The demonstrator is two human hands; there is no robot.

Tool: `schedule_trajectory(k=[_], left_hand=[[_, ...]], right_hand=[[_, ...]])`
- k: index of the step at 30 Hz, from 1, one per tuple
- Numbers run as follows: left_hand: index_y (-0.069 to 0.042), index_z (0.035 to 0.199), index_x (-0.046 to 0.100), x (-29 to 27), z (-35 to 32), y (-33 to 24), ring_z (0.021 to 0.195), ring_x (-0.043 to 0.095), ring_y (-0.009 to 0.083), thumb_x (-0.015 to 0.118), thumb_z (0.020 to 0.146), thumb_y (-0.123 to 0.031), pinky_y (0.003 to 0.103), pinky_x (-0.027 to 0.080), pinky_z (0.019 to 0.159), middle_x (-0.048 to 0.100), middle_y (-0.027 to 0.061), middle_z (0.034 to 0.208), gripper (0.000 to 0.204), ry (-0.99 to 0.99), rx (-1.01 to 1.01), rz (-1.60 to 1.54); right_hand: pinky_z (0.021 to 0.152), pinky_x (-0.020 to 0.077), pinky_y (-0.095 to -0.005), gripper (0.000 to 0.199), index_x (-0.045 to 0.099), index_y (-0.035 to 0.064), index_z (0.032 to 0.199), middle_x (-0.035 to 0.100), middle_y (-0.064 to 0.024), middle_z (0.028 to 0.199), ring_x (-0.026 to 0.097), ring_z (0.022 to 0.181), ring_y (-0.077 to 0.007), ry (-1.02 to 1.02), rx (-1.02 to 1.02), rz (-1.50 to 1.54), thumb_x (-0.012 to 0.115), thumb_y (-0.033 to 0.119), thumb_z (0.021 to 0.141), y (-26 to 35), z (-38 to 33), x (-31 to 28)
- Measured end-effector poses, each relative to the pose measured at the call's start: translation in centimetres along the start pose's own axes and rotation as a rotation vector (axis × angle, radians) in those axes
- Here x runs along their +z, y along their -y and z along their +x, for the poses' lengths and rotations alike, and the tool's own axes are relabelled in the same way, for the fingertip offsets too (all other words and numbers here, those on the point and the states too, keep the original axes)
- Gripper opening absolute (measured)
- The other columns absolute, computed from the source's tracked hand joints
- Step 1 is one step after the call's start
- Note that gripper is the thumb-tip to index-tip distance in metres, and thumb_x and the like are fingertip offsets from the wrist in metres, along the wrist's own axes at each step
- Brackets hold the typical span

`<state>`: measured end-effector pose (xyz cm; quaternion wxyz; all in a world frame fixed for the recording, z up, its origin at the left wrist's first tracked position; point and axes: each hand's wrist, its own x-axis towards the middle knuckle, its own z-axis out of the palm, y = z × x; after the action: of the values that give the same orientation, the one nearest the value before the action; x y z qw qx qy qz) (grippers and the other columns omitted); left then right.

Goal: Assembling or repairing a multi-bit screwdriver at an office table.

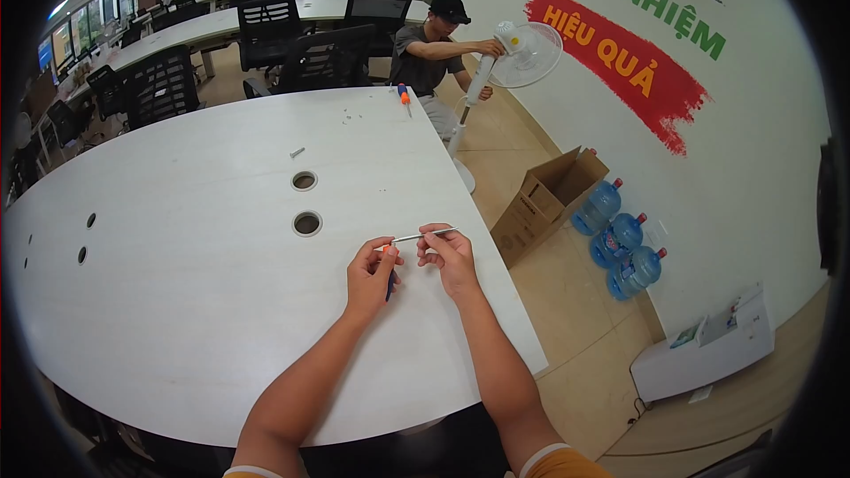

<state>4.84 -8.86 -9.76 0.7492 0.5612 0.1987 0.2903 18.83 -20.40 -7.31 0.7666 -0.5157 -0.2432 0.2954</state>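
Observation:
Above the white table, near its right edge, my left hand is closed around a screwdriver handle, dark blue with an orange end. My right hand pinches a thin metal screwdriver shaft between thumb and fingers. The shaft lies nearly level and its left end comes to the orange end of the handle, by my left thumb and forefinger. Whether the two are joined cannot be made out. Another screwdriver, orange and dark blue, rests at the table's far right corner.
Small loose pieces and a short metal piece lie beyond two round table holes. Past the right edge, a seated person handles a white fan. A cardboard box and water bottles stand on the floor.

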Motion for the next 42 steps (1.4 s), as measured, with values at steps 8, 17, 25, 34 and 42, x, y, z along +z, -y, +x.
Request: schedule_trajectory(k=[8, 17, 25, 34, 42], left_hand=[[-0.010, 0.131, 0.066, 0.2, 0.0, 0.1, 0.063, 0.064, 0.0095, 0.069, 0.105, -0.032, 0.025, 0.049, 0.053, 0.073, 0.0051, 0.092, 0.034, 0.057, -0.003, 0.036], [-0.009, 0.130, 0.068, 0.4, -0.3, -0.3, 0.064, 0.062, 0.0072, 0.071, 0.103, -0.027, 0.024, 0.047, 0.054, 0.074, 0.0036, 0.089, 0.032, 0.107, -0.009, 0.080], [-0.009, 0.129, 0.068, 0.4, -0.4, -0.2, 0.065, 0.063, 0.0080, 0.071, 0.103, -0.027, 0.024, 0.048, 0.053, 0.074, 0.0045, 0.091, 0.032, 0.135, 0.001, 0.085], [-0.006, 0.129, 0.067, 0.3, 0.1, 0.7, 0.067, 0.065, 0.0094, 0.070, 0.104, -0.025, 0.025, 0.051, 0.056, 0.074, 0.0064, 0.092, 0.031, 0.156, 0.051, 0.118], [-0.004, 0.128, 0.066, 0.2, 0.1, 0.6, 0.071, 0.067, 0.0097, 0.070, 0.104, -0.023, 0.025, 0.053, 0.060, 0.075, 0.0068, 0.093, 0.031, 0.151, 0.060, 0.132]], right_hand=[[0.065, 0.0541, -0.0309, 0.019, 0.068, 0.0005, 0.115, 0.067, -0.0054, 0.087, 0.065, 0.078, -0.0143, -0.045, -0.022, 0.053, 0.066, 0.014, 0.102, 0.1, 0.2, -0.4], [0.065, 0.0538, -0.0300, 0.021, 0.069, 0.0003, 0.116, 0.066, -0.0038, 0.084, 0.064, 0.077, -0.0131, -0.001, -0.001, 0.007, 0.066, 0.017, 0.103, -0.1, 0.2, -0.1], [0.063, 0.0533, -0.0274, 0.024, 0.071, 0.0001, 0.117, 0.066, -0.0021, 0.082, 0.063, 0.075, -0.0100, 0.002, 0.011, -0.053, 0.068, 0.020, 0.103, -0.2, 0.2, 0.1], [0.062, 0.0533, -0.0245, 0.028, 0.073, -0.0001, 0.122, 0.067, 0.0003, 0.080, 0.062, 0.070, -0.0071, 0.043, 0.058, -0.129, 0.068, 0.021, 0.104, -0.5, 0.2, 0.5], [0.062, 0.0520, -0.0236, 0.028, 0.074, 0.0001, 0.123, 0.066, 0.0010, 0.079, 0.060, 0.067, -0.0066, 0.071, 0.081, -0.153, 0.069, 0.019, 0.104, -0.5, 0.2, 0.6]])
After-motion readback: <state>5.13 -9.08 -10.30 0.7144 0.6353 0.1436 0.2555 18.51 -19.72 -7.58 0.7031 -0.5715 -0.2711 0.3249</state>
